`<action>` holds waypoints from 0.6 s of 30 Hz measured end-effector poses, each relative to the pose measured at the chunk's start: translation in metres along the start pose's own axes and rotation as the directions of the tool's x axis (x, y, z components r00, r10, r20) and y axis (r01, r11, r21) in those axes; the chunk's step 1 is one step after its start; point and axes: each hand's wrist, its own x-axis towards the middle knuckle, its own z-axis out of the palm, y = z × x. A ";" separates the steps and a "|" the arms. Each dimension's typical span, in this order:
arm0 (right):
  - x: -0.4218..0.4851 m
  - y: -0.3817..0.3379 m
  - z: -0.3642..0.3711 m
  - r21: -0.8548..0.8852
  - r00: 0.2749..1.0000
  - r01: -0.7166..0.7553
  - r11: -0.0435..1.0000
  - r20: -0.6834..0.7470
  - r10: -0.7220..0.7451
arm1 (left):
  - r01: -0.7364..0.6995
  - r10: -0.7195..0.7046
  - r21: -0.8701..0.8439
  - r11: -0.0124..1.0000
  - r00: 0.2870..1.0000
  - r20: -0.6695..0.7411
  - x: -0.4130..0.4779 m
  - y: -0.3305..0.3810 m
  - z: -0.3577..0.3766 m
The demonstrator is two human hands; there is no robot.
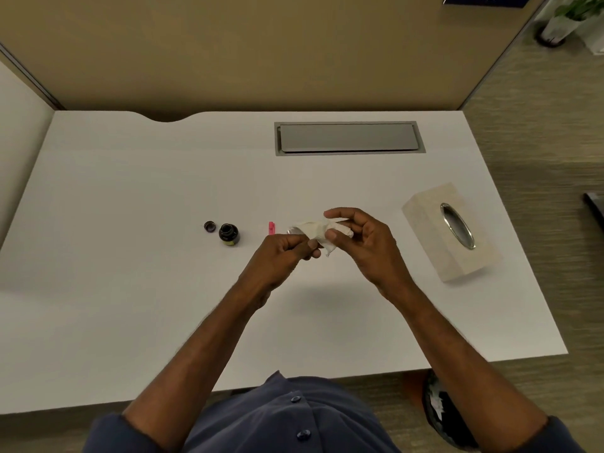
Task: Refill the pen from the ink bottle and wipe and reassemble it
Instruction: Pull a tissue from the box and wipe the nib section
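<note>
as left hand point(284, 253) pinches the tissue point(315, 228), right hand point(362, 243) grips it.

An office cubicle is shown. A white bench point(130, 191) is enclosed by tan fabric partitions point(261, 44) beyond the left grip point(281, 253) and the right grip point(362, 243). A grey cable hatch point(348, 137) is set into the bench just beyond the right grip. A blue sign point(487, 0) is fixed to the partition far beyond it, and carpeted floor point(539, 142) is seen to its right.
</note>
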 end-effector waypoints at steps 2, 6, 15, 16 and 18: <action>0.002 0.004 0.006 -0.128 0.996 0.057 0.990 -0.058 -0.065 | -0.026 0.026 -0.007 1.000 1.000 -0.016 0.003 0.000 0.001; 0.013 0.016 0.004 -0.111 0.973 0.025 0.994 -0.227 -0.049 | -0.067 0.068 0.017 0.998 0.995 -0.071 0.005 0.001 -0.005; 0.017 0.015 -0.011 0.075 0.977 -0.097 0.992 -0.181 0.109 | -0.040 0.044 0.047 0.998 0.995 -0.085 0.006 0.001 -0.007; 0.015 0.011 -0.009 0.039 0.986 -0.097 0.995 -0.131 0.101 | -0.044 0.050 0.068 0.997 0.995 -0.090 0.007 0.000 -0.007; 0.014 0.008 -0.006 -0.013 0.993 -0.102 0.995 -0.064 0.101 | -0.061 0.073 0.112 0.992 0.992 -0.102 0.008 -0.001 -0.007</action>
